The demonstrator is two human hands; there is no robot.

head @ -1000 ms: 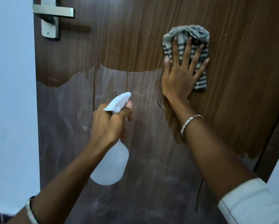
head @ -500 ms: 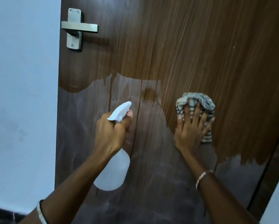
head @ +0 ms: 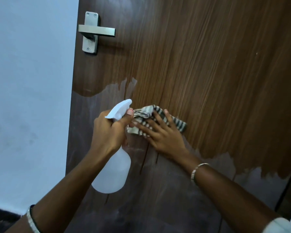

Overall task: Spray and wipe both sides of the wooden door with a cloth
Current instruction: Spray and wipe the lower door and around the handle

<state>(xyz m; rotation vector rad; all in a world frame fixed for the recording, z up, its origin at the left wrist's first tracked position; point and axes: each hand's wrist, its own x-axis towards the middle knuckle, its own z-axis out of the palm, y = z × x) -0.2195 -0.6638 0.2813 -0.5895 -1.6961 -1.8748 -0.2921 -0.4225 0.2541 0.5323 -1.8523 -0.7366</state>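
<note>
The wooden door (head: 208, 64) fills most of the view; its upper part is clean brown, its lower part dull and dusty with drip streaks. My left hand (head: 107, 132) grips the neck of a white spray bottle (head: 112, 172), thumb on the trigger head. My right hand (head: 161, 135) presses a grey-and-white striped cloth (head: 176, 122) flat against the door with spread fingers, right beside the bottle's nozzle. The cloth is bunched at its left end.
A metal lever handle (head: 96, 31) sits at the door's upper left. A pale blue wall (head: 28, 98) borders the door on the left. A dark door edge or frame (head: 286, 199) runs down at lower right.
My right hand slid the cloth down and then left across the door, ending next to the spray bottle. The cleaned brown area has grown. My left hand kept its grip on the bottle.
</note>
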